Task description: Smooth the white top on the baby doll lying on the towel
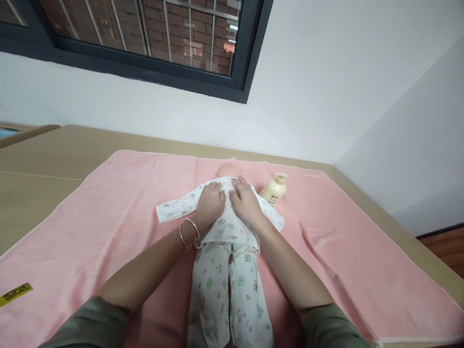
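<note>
A baby doll, its bald head showing only as a small dome, lies in a white top with small green and grey prints. Matching trousers cover its legs, which stretch towards me. My left hand rests on the left side of the top near the shoulder, fingers laid out and holding nothing. On the opposite side my right hand lies against the cloth near the neckline, fingers extended. A silver bangle circles my left wrist. The doll's face is out of sight.
Beneath the doll a pink blanket with creases covers most of a wooden surface. A pale yellow pump bottle leans to the right of the doll's shoulder. A yellow label lies at far left. A barred window is behind.
</note>
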`<state>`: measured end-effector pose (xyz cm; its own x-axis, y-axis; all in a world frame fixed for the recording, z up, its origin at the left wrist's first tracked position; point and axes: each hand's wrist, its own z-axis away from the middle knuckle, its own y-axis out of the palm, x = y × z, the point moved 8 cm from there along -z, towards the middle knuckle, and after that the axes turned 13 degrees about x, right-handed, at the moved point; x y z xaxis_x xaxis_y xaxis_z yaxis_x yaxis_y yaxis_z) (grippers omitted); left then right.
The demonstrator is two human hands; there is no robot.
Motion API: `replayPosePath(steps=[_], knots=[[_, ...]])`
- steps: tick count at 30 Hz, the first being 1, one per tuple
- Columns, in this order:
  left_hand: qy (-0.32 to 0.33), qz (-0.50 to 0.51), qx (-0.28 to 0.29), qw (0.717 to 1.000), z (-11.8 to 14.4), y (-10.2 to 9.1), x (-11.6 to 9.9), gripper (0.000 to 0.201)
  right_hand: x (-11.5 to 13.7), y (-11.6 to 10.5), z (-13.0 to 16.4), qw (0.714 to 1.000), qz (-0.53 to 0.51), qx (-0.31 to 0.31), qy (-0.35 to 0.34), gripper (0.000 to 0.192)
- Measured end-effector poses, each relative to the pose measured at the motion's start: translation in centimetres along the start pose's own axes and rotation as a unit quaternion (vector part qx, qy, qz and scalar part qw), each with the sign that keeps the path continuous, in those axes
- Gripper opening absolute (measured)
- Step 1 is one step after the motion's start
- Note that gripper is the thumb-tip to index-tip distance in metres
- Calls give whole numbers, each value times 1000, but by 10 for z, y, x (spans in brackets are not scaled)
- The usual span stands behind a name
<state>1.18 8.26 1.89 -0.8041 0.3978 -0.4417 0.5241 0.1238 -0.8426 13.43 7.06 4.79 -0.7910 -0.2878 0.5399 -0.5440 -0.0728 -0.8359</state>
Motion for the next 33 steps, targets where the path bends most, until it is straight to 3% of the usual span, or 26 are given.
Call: replayPosePath(steps=[3, 9, 11, 14, 17, 21, 23, 29, 33], knots=[[-4, 8, 2, 1000, -1, 0, 2, 47, 1, -5, 2, 999, 0, -35, -7, 55], [4, 44, 5, 999, 0, -4, -1, 47, -1, 9, -3, 1000, 13, 12, -9, 46], [11, 72, 5, 997, 2, -9, -7, 48, 5, -3, 0, 1000, 0, -4, -25, 47], [38, 184, 15, 982, 9, -19, -26, 50, 15, -39, 12, 997, -27, -51, -45, 50], [42, 371, 53, 926, 14, -24, -50, 48, 19, -84, 29, 993, -44, -99, -39, 50], [23, 619, 183, 763, 13, -12, -95, 57, 1, -130, 47, 990, -36, -136, 11, 50], [16, 665, 220, 714, 5, -8, -116, 62, -14, -143, 50, 989, -20, -137, 48, 51], [-48, 701, 179, 688, -45, 4, -138, 70, -39, -141, 41, 989, 29, -95, 105, 60], [-62, 748, 163, 640, -61, 11, -152, 68, -42, -125, 28, 989, 80, -64, 109, 63]])
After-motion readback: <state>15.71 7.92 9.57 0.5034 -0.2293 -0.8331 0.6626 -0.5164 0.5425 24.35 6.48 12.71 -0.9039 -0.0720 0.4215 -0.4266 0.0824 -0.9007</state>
